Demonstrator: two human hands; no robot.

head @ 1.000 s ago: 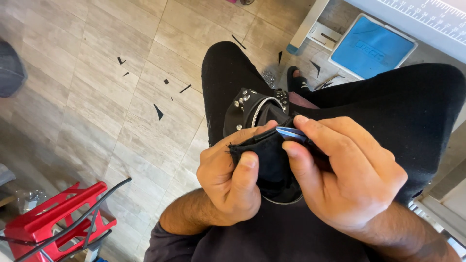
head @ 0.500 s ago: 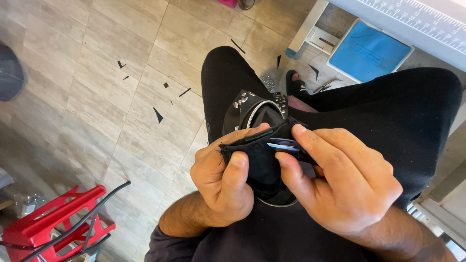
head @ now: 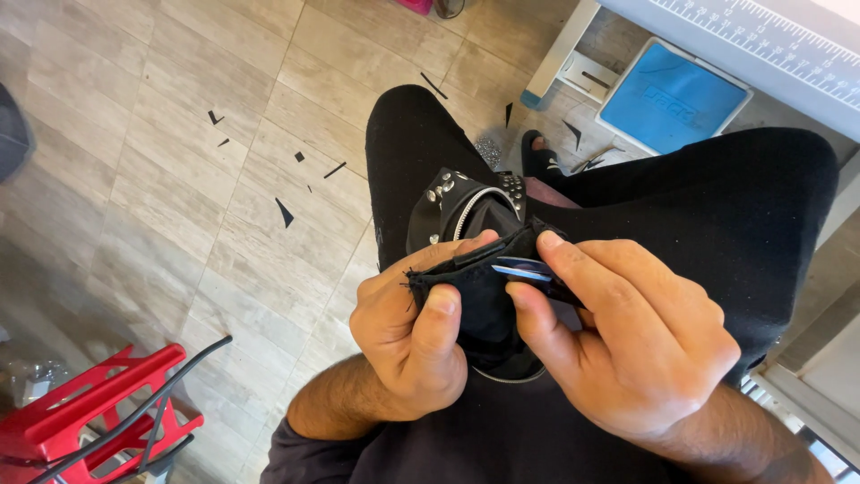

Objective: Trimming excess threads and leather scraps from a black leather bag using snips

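I see black scraps (head: 284, 212) littering the tiled floor (head: 161, 134) at ten o'clock, a red rack (head: 85, 421) at eight, a blue pad (head: 670, 97) at one. My left hand (head: 408, 336) pinches the black fabric piece (head: 479, 287) at centre, thumb over its edge; my right hand (head: 627, 336) grips a small blue tool (head: 520, 268) against it. The studded black bag (head: 461, 202) sits just behind, partly hidden. Since half a second ago, the hands have hardly shifted.

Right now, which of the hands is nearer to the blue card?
Right. The right hand pinches the blue card at its fingertips; the left hand grips the black fabric beside it.
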